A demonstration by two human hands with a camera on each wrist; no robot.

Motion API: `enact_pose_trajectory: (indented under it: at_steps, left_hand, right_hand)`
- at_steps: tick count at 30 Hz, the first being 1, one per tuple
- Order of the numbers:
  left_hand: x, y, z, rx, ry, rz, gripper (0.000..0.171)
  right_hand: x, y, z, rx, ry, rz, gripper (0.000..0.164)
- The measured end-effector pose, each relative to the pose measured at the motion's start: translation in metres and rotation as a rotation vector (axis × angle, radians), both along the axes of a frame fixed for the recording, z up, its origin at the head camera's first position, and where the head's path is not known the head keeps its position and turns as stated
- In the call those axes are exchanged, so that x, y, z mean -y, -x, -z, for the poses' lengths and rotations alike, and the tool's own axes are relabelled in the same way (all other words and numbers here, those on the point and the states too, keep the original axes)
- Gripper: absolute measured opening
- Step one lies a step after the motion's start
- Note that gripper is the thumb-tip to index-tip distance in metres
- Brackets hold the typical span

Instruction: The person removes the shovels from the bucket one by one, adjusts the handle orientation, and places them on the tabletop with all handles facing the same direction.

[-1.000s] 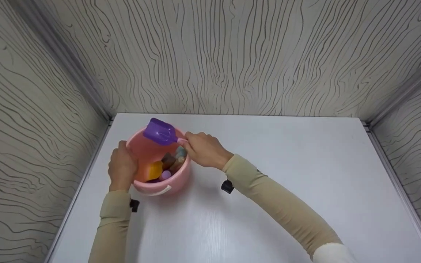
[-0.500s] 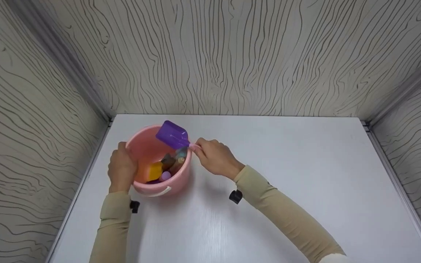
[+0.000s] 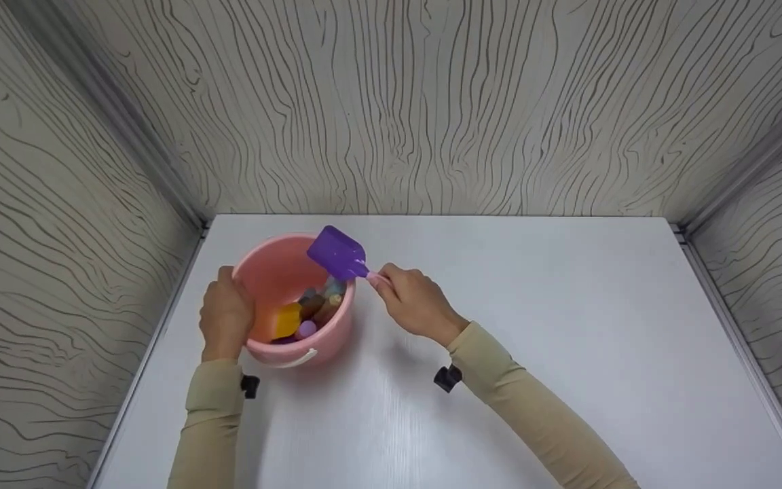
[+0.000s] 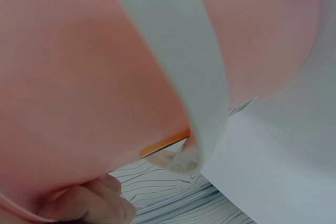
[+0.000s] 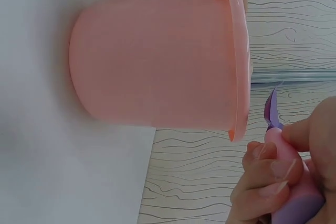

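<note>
A pink bucket (image 3: pixel 328 345) stands at the left of the white table, its mouth facing up toward the head camera. My left hand (image 3: pixel 226 312) grips its left rim; the left wrist view shows curled fingers (image 4: pixel 100 200) at the rim and the white bucket handle (image 4: pixel 178 51) close by. My right hand (image 3: pixel 421 303) holds a toy shovel by its pink handle (image 5: pixel 286 156), fingers curled round it. The shovel's purple blade (image 3: pixel 338 252) is over the bucket's far right rim. Inside the bucket lie a yellow piece (image 3: pixel 287 320), a light purple round-topped piece (image 3: pixel 306 329) and several brown and bluish pieces.
The white table (image 3: pixel 533 339) extends to the right of the bucket. Wood-patterned panels (image 3: pixel 391 109) rise behind the table and along both sides, joined by grey corner strips (image 3: pixel 119 122).
My right hand has moved right and slightly toward the body with the shovel, bringing its blade from above the bucket's mouth to its right rim. The left hand and bucket stay almost still.
</note>
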State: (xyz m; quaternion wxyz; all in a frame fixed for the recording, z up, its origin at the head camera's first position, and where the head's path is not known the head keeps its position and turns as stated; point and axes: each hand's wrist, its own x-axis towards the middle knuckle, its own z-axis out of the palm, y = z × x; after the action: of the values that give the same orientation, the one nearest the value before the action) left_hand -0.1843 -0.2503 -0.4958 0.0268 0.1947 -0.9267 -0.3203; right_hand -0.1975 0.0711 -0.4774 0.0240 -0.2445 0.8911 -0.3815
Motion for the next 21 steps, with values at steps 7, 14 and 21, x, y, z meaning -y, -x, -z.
enact_pose_trajectory:
  at_steps: [7, 14, 21]
  left_hand:
    - [-0.002, 0.0, -0.002, 0.0, -0.04, -0.002, 0.039]
    - [-0.002, -0.002, -0.004, 0.011, -0.041, 0.003, 0.039]
    - [-0.001, -0.002, -0.003, 0.014, -0.035, 0.011, 0.041]
  right_hand:
    - [-0.005, -0.005, 0.007, 0.025, 0.033, 0.051, 0.032]
    - [-0.01, -0.008, 0.015, 0.039, 0.053, 0.065, 0.032]
    - [-0.015, -0.012, 0.02, 0.076, 0.076, 0.076, 0.03]
